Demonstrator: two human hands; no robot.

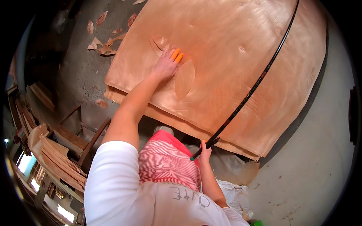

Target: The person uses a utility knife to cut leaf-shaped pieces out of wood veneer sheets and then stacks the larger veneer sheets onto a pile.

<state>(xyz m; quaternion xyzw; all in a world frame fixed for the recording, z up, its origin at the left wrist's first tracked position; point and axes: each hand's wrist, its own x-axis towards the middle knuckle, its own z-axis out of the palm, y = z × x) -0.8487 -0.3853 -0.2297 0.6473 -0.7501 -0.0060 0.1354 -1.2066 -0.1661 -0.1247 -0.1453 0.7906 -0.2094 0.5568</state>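
Observation:
A wide stack of thin tan wood veneer sheets [233, 75] lies in front of me. My left hand [168, 64] rests on the top sheet, fingers stretched out, with orange covers on two fingertips. Beside it on the right lies a leaf-shaped veneer patch [184, 80]. Just beyond my fingertips is another leaf-shaped outline [160, 42], partly lifted; whether it is a cut or a loose piece I cannot tell. Close to my body, my right hand [204, 152] is closed around the lower part of a long black pole [249, 94], which slants over the sheets to the far right.
Leaf-shaped veneer scraps [102, 18] and a torn offcut [102, 48] litter the floor at the left. A pile of veneer strips [62, 162] and a metal frame [94, 141] stand at lower left. White plastic sacking [233, 194] lies by my right arm.

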